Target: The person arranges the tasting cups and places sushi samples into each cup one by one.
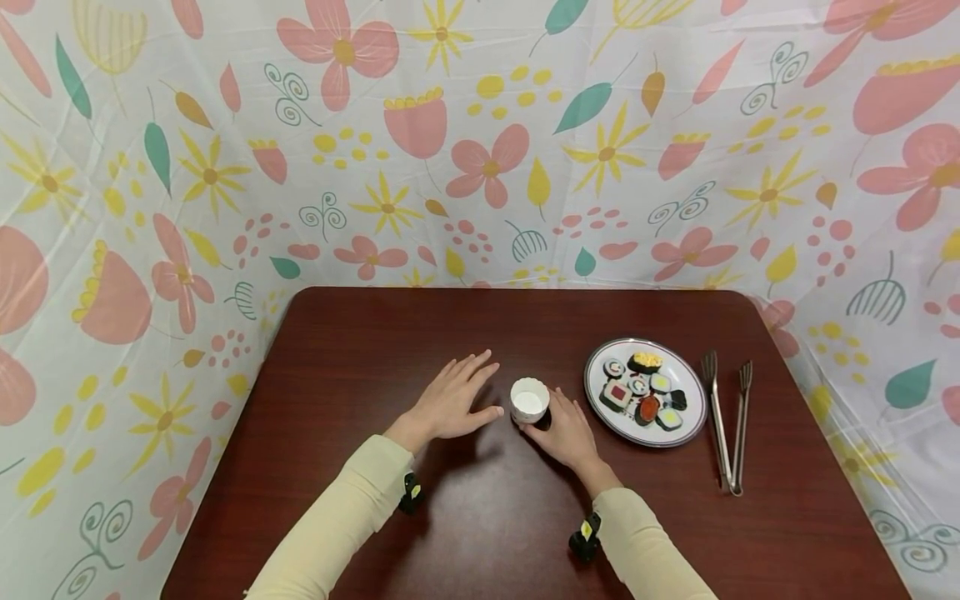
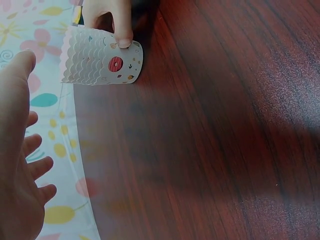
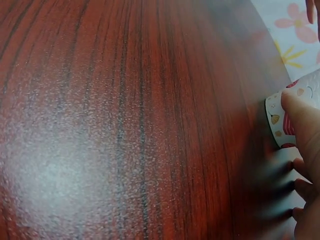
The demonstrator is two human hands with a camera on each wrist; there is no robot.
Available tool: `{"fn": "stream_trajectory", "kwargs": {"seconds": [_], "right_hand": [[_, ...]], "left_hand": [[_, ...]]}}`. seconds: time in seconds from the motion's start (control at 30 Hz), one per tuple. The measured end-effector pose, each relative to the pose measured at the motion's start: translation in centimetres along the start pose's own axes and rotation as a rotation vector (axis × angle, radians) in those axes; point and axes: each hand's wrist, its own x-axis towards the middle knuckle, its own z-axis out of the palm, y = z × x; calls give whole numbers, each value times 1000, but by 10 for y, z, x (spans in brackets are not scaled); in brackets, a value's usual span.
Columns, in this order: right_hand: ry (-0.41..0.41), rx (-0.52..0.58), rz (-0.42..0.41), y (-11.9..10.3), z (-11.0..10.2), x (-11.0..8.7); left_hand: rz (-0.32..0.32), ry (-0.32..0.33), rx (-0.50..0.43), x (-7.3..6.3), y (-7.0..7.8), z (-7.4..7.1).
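A stack of white paper baking cups point(image 1: 529, 402) with scalloped rims stands upright on the table. The left wrist view shows its nested rims point(image 2: 85, 57) and a printed pink doughnut on the side. My right hand point(image 1: 566, 429) grips the stack low down from the right, thumb on the near side; in the right wrist view the thumb point(image 3: 300, 107) lies against the printed wall. My left hand point(image 1: 453, 400) hovers left of the stack with fingers extended and spread, holding nothing. Its thumb tip points toward the cups, a small gap away.
A round white plate point(image 1: 615, 425) with several sushi pieces point(image 1: 648, 408) sits to the right on the dark red wooden table point(image 1: 360, 333). Metal tongs point(image 1: 731, 450) lie spread beside the plate. A flower-printed cloth point(image 1: 487, 233) hangs behind and around the table.
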Motion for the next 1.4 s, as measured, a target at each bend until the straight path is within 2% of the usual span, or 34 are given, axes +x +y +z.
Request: {"fn": "stream_trajectory", "kwargs": {"seconds": [0.23,0.77,0.97,1.17,1.4], "right_hand": [[14,2,-14,1,2,-1],[19,15,-29,-1,2,-4],[33,11,-34,1,4,-3],[66,7,-53,3,6,-3],[84,-1,-67,4,6,-3]], "left_hand": [[19,20,-6,0,2,1],[192,239,21,6,22,7],[210,292,78,10,32,10],[184,294,165,15,45,12],[155,211,209,23,56,8]]}}
